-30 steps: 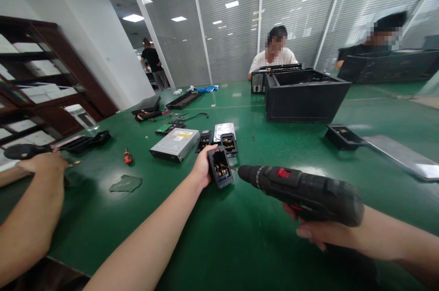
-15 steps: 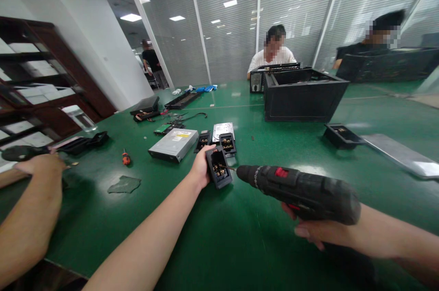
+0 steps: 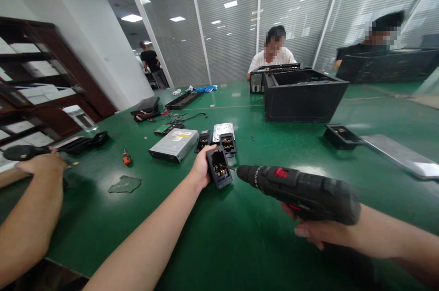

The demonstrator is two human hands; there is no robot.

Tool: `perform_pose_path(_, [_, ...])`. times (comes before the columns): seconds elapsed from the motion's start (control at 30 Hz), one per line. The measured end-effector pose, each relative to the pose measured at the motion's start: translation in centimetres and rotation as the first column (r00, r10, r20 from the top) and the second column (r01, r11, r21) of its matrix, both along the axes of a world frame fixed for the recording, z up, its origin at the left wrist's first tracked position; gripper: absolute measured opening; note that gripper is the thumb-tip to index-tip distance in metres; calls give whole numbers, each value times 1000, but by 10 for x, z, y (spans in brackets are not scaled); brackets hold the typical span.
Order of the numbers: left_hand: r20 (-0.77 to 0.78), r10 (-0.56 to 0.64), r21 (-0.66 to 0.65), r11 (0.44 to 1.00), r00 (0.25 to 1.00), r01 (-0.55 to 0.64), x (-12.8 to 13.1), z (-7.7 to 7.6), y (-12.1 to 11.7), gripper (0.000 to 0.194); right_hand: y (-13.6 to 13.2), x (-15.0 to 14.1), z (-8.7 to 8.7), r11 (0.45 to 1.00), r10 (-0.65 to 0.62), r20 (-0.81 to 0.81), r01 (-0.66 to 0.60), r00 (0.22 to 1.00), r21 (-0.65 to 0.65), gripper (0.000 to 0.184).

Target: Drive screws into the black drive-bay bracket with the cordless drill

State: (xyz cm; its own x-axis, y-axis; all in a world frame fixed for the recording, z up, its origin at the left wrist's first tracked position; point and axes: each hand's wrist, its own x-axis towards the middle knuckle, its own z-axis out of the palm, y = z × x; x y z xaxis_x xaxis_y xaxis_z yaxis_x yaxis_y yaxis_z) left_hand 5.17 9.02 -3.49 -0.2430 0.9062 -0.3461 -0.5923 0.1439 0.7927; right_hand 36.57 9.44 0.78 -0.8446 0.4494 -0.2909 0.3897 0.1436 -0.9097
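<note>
My left hand (image 3: 200,168) grips a small black box (image 3: 224,180) with brass-coloured metal contacts inside, holding it tilted with its open face toward the right. In my right hand (image 3: 317,231) is a black cordless drill (image 3: 298,188) with a red switch, pointed left. The thin bit (image 3: 230,168) reaches into the box's open side; whether its tip touches a contact I cannot make out. Just behind stand two similar black boxes, one (image 3: 227,143) in front of a silver hard drive (image 3: 222,130), the other (image 3: 203,141) to its left.
A silver optical drive (image 3: 174,144), an orange screwdriver (image 3: 126,158) and a greenish flat scrap (image 3: 124,184) lie to the left. A co-worker's arm (image 3: 37,199) reaches in there. A black computer case (image 3: 302,99) stands farther back, with another black box (image 3: 341,136) at right.
</note>
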Motion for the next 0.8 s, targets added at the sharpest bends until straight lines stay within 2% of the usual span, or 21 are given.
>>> perform_pose_path(0.5, [3,13,-3,1000,1000,-13,-1,-1,1,27,-3,3,0,1000,-16,39,15,999,10,27])
perform_pose_path(0.8, [-21,16,7,1000,1000,-16,0,-1,1,27,0,2,-1,1000,13,-11,-13,1000,-6,25])
